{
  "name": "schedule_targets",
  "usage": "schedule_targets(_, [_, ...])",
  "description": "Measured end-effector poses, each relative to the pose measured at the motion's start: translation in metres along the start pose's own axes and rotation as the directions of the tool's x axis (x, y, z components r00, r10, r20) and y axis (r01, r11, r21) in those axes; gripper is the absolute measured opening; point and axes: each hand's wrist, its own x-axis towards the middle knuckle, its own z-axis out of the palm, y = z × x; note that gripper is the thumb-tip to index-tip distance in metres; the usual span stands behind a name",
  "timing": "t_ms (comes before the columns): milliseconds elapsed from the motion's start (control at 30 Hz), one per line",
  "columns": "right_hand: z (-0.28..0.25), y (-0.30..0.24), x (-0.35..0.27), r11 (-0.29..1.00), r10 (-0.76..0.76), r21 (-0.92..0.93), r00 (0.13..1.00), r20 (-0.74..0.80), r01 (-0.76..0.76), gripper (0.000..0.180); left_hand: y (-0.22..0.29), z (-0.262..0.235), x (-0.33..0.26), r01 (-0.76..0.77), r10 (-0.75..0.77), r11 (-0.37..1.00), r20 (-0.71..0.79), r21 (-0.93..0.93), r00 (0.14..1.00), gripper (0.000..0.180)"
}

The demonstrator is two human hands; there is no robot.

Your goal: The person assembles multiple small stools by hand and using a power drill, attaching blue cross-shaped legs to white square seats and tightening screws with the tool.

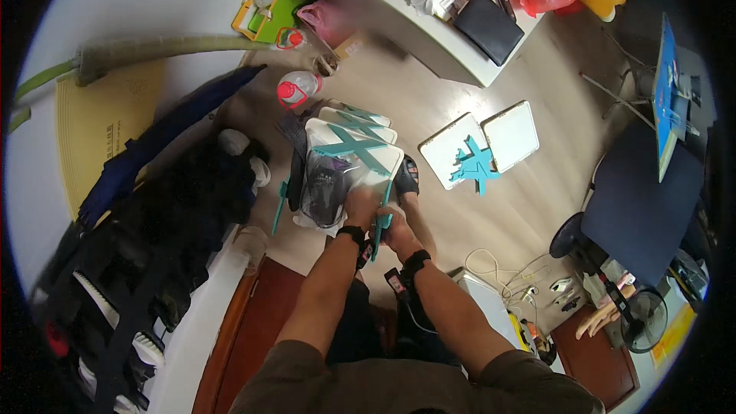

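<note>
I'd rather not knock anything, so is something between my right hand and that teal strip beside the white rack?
Nothing visible: your right hand is right at the teal strip, beside the white rack. What your hand covers, I can't see.

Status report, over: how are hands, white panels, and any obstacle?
Left hand, right hand at teal strip; grip unclear. Teal-braced white panels grouped just ahead. Clear bag, dark contents, beside left hand.

A person's bare left arm (322,287) and right arm (452,307) stretch forward and converge, the left hand (363,205) slightly ahead of the half-curled right hand (397,232).
</note>
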Motion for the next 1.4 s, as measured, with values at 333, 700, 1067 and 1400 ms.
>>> schedule_targets(333, [0.004,-0.007,-0.009,0.902,-0.216,-0.369,0.974,0.067,0.225,0.047,-0.001,-0.003,0.005,0.014,-0.014,1.0,0.079,-0.009,0.997,0.04])
schedule_targets(700, [0.018,0.008,0.0,0.981,-0.058,-0.19,0.996,-0.073,0.043,0.04,-0.015,-0.01,0.009,0.06,-0.063,0.99,0.019,0.128,0.998,0.041])
schedule_targets(1067, [-0.015,-0.008,0.017,0.827,-0.212,-0.521,0.975,0.058,0.211,0.05,-0.008,-0.012,0.007,-0.02,0.027,0.999,0.29,-0.028,0.957,0.027])
schedule_targets(1400, [0.001,-0.048,0.04,0.303,-0.358,-0.952,0.919,-0.162,-0.05,0.028,0.093,-0.059,0.003,-0.351,0.278,0.896,0.271,0.271,0.921,0.014])
